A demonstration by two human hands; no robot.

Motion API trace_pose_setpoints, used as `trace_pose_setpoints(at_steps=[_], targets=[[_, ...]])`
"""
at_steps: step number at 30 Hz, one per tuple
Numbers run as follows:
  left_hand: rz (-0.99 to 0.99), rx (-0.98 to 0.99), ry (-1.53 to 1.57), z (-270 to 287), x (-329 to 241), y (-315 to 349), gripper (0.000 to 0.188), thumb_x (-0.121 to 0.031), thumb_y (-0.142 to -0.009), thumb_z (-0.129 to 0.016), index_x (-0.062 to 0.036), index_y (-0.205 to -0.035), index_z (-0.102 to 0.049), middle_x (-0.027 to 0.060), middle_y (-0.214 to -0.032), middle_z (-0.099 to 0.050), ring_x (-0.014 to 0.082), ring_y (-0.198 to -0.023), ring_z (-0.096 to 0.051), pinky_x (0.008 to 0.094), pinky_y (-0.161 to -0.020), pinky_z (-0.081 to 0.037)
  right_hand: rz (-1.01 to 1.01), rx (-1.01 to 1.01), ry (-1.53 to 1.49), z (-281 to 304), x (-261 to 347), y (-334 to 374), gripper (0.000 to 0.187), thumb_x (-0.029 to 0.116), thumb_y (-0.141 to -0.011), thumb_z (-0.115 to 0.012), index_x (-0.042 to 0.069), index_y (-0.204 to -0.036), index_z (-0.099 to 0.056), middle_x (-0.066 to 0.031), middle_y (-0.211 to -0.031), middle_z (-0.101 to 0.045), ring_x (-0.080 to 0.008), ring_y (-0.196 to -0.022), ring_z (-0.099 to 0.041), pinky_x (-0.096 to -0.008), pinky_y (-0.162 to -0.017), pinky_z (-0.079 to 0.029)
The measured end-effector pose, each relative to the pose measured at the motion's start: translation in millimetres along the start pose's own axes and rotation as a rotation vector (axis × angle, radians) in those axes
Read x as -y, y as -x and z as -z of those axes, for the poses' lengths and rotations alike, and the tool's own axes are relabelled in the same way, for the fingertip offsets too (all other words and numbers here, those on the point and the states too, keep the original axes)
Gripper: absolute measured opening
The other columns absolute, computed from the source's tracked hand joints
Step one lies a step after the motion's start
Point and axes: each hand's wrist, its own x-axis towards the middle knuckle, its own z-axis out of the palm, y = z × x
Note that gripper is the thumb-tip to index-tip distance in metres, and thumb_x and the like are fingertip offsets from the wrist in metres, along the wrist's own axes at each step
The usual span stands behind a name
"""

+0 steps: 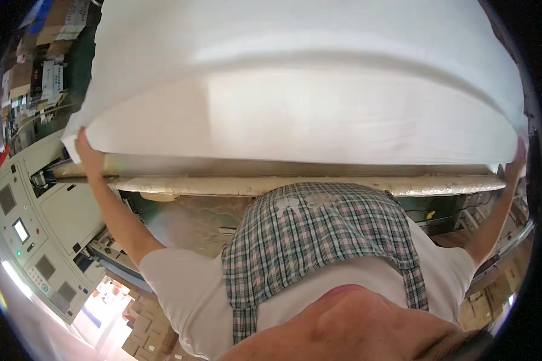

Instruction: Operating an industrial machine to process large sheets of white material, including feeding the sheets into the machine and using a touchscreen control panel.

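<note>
A wide white cloth sheet (319,114) spreads across the view in front of me, with a long curved fold running from side to side. With my arms stretched wide apart, my left hand (90,157) grips the near left corner of the sheet, the thumb side showing. At the far right, my right hand (515,161) holds the opposite near corner; its fingers are mostly hidden by the cloth. Between my hands the sheet's near edge hangs almost straight, just above a padded bar (319,184) wrapped in pale, worn covering.
On the left stands a light-coloured control cabinet (27,228) with small screens and buttons. Cardboard boxes (21,78) are stacked at the far left, with more cartons (144,328) at the lower left. My checked apron (325,234) presses close to the padded bar.
</note>
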Motion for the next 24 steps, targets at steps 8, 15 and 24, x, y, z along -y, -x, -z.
trace_pose_setpoints(at_steps=[8, 15, 24], targets=[[0.091, 0.312, -0.164, -38, -3, 109, 0.064, 0.006, -0.060, -0.056, -0.0044, -0.121, -0.039, 0.0179, -0.123, -0.042, 0.0358, -0.119, -0.033, 0.0464, -0.104, -0.020, -0.168, 0.139, -0.150, -60, 120, 62, 0.050, 0.003, -0.072, -0.056, 0.010, -0.120, -0.046, -0.0131, -0.123, -0.044, -0.0320, -0.117, -0.039, -0.0432, -0.098, -0.029], [0.091, 0.405, -0.136, -37, 0, 114, 0.061, 0.000, -0.058, -0.063, -0.0072, -0.115, -0.044, 0.0134, -0.119, -0.046, 0.0320, -0.116, -0.037, 0.0440, -0.103, -0.021, -0.235, 0.497, -0.095, -38, 132, 31, 0.055, 0.002, -0.062, -0.058, 0.005, -0.116, -0.046, -0.0157, -0.120, -0.045, -0.0330, -0.113, -0.040, -0.0408, -0.095, -0.030], [0.233, 1.212, -0.194, -63, 13, -39, 0.074, -0.014, -0.061, -0.071, -0.0060, -0.127, -0.040, 0.0137, -0.127, -0.044, 0.0305, -0.110, -0.047, 0.0345, -0.088, -0.041, -0.157, 1.066, -0.127, -110, 1, -25, 0.050, -0.002, -0.064, -0.058, 0.006, -0.113, -0.049, -0.0182, -0.108, -0.054, -0.0371, -0.100, -0.051, -0.0395, -0.084, -0.042]])
